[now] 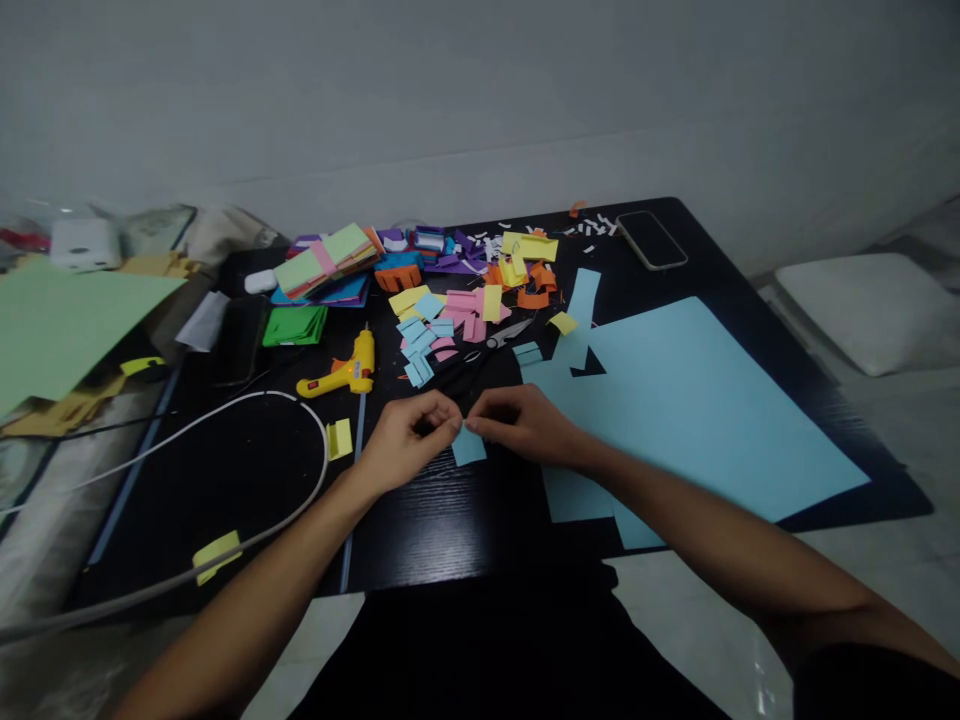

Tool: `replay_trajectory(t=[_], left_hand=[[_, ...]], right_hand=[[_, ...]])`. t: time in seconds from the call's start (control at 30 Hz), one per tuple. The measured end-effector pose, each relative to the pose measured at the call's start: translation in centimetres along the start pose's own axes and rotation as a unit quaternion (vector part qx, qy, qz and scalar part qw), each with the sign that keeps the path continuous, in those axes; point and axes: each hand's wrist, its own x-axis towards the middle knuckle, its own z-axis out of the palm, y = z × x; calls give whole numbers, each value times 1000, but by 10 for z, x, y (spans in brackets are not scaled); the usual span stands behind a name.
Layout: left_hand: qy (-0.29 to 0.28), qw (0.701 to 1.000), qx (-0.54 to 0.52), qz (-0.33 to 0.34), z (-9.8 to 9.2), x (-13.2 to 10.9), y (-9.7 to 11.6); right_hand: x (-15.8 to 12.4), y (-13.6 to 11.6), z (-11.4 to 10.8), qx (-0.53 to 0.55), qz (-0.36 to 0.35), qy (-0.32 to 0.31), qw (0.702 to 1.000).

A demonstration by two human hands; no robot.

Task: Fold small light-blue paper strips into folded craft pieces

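Note:
My left hand (411,438) and my right hand (525,424) meet over the middle of the black table (450,520). Both pinch a small light blue paper piece (469,447) between thumb and fingers, the piece hanging just below the fingertips. A large light blue sheet (697,410) with cut-out notches lies right of my right hand. Black scissors (487,350) rest just beyond my hands, with several small blue paper pieces (418,345) next to them.
A yellow glue gun (345,373) lies left of centre, its white cable (225,420) looping over the table. Piles of coloured paper scraps (465,270), a stack of sheets (326,262) and a phone (651,240) sit at the back. A green sheet (67,320) lies far left.

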Motion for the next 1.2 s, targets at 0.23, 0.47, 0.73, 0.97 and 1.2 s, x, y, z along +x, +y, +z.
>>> replay_trajectory(t=[0.23,0.47,0.73,0.97,1.2], left_hand=[[63,998,-31,5,-14,6,-3],[32,994,-95,42,-2,3,1],[20,994,-84,62,-4,2,-1],[26,994,-92,45,-4,2,1],[73,995,-69,25,-2,5,-2]], right_hand=[[7,4,-20,57,12,88,994],[9,6,-9,141,55,17,988],[10,11,-7,145,62,15,987],[11,11,-6,169,71,9,983],[10,15,-3,196,62,4,979]])
